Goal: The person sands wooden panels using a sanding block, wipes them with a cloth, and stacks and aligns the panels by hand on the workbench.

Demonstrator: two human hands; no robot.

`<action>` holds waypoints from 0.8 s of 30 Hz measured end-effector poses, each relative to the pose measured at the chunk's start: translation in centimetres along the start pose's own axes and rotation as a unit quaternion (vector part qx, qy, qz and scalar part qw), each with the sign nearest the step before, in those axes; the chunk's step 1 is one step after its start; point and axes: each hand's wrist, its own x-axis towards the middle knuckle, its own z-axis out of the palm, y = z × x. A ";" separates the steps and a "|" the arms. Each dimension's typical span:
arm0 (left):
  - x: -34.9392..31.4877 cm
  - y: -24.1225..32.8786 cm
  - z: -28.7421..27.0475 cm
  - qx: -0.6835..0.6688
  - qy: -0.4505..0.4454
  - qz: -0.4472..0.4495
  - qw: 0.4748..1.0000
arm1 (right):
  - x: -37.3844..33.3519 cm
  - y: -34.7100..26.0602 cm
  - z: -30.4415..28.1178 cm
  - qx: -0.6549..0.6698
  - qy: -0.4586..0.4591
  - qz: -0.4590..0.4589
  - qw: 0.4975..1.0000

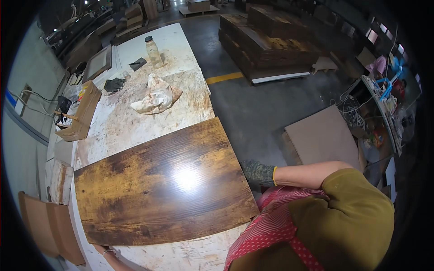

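Observation:
A large wood-grain board (158, 180), brown with dark patches and a glossy glare, lies tilted across the near part of the white worktable (199, 253). At the board's near left corner is my left hand (103, 249), bare, gripping the edge with its fingers mostly hidden under it. My right hand (258, 172) wears a dark grey knitted glove with a yellow cuff. It is closed on the board's right edge, and its fingertips are partly hidden there.
Beyond the board lie a stained white rag (156, 95), a jar with a dark lid (153, 52) and a dark glove (114, 85). A wooden tray of odds and ends (81, 115) stands at the left. Stacked boards (266, 49) and a brown cardboard-coloured panel (322, 135) are at right.

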 end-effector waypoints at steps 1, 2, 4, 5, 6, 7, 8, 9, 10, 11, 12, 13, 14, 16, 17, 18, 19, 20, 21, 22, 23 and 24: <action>-1.9 0.5 1.8 0.008 0.029 0.022 0.999 | -0.1 -0.2 -0.2 -0.057 -0.011 -0.012 0.998; -2.8 0.8 1.8 0.010 0.048 0.028 0.998 | -0.1 -0.7 -0.3 -0.113 -0.024 -0.028 0.993; -3.7 1.3 1.5 0.020 0.063 0.035 0.997 | 0.3 -1.4 -1.3 -0.114 -0.036 -0.061 0.991; -3.9 1.4 1.4 0.024 0.067 0.038 0.997 | 0.5 -1.5 -1.6 -0.119 -0.047 -0.092 0.987; -4.2 1.6 1.3 0.029 0.071 0.040 0.996 | 0.5 -1.2 -0.7 -0.117 -0.045 -0.090 0.988; -4.4 1.7 1.6 0.034 0.072 0.042 0.996 | 0.6 -1.0 0.1 -0.089 -0.004 -0.085 0.992; -4.6 1.9 1.8 0.038 0.073 0.042 0.996 | 0.6 -0.6 0.8 -0.060 0.037 -0.078 0.994; -4.8 1.9 2.1 0.043 0.074 0.044 0.995 | 0.7 -0.1 1.4 -0.059 0.040 -0.073 0.995; -5.2 2.1 2.2 0.050 0.077 0.047 0.995 | 0.9 -0.3 1.5 0.000 0.056 -0.057 0.997; -5.6 2.1 2.3 0.056 0.082 0.046 0.994 | 1.2 -0.7 1.4 0.058 0.072 -0.039 0.995; -6.1 1.9 2.7 0.065 0.085 0.045 0.993 | 1.1 -1.0 1.1 0.046 0.048 -0.036 0.997; -6.7 2.0 2.8 0.071 0.093 0.044 0.992 | 1.2 -1.4 0.6 0.051 0.048 -0.030 0.997; -7.6 1.7 3.4 0.079 0.105 0.042 0.990 | 1.3 -1.7 -0.3 0.077 0.021 -0.006 0.997; -9.1 1.4 3.9 0.093 0.119 0.039 0.988 | 1.5 -3.1 -3.4 0.127 -0.037 0.062 0.989; -9.8 1.5 4.5 0.099 0.124 0.038 0.987 | 1.5 -3.3 -4.7 0.133 -0.038 0.064 0.988; -10.4 1.4 5.1 0.105 0.128 0.037 0.986 | 1.5 -3.2 -5.8 0.233 -0.031 0.089 0.968; -11.0 1.3 5.2 0.109 0.134 0.035 0.984 | 1.8 -3.3 -6.5 0.330 -0.026 0.112 0.937; -11.6 1.2 5.4 0.111 0.140 0.038 0.983 | 2.4 -3.3 -7.5 0.334 -0.028 0.111 0.936; -12.2 1.2 5.5 0.116 0.146 0.034 0.982 | 3.1 -3.3 -8.4 0.289 -0.057 0.117 0.949; -12.8 1.2 5.6 0.116 0.152 0.036 0.981 | 3.5 -3.4 -8.8 0.241 -0.084 0.121 0.959; -13.3 1.1 6.3 0.116 0.153 0.035 0.981 | 3.7 -2.1 -6.7 0.241 -0.081 0.121 0.960; -13.7 1.0 6.9 0.116 0.153 0.032 0.981 | 4.0 0.0 -2.5 0.194 0.016 0.028 0.981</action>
